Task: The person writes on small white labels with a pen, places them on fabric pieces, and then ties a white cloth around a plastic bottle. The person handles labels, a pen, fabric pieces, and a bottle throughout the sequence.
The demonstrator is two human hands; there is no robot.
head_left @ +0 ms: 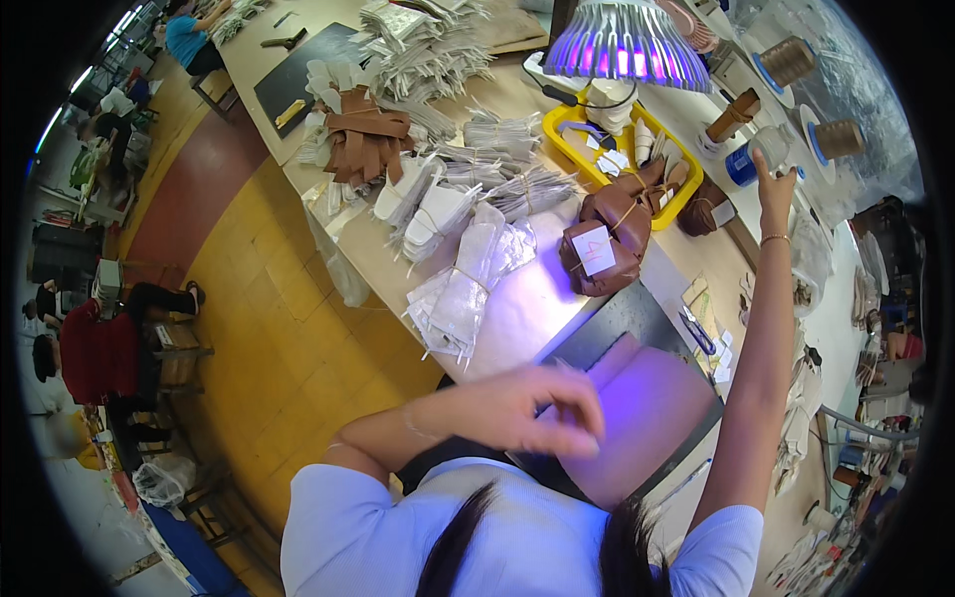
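At the far right, my right hand (774,189) reaches out with its fingers closed around a clear bottle with a blue label (740,165). The bottle looks tilted. My left hand (547,408) hovers in front of my chest, fingers curled and smeared by motion; whether it holds something small cannot be made out. Near it, a brown leather sheet (647,413) lies on a black board (617,316), partly tinted violet by light. Rolled brown leather bundles (612,239), one with a white tag, rest just beyond the board.
A lamp with a ribbed metal head (632,45) hangs over a yellow tray (686,204) of small pieces. Banded white bundles (463,284) and brown strips (368,134) cover the left side. Thread cones (786,62) stand far right, and snips (698,330) lie beside the board.
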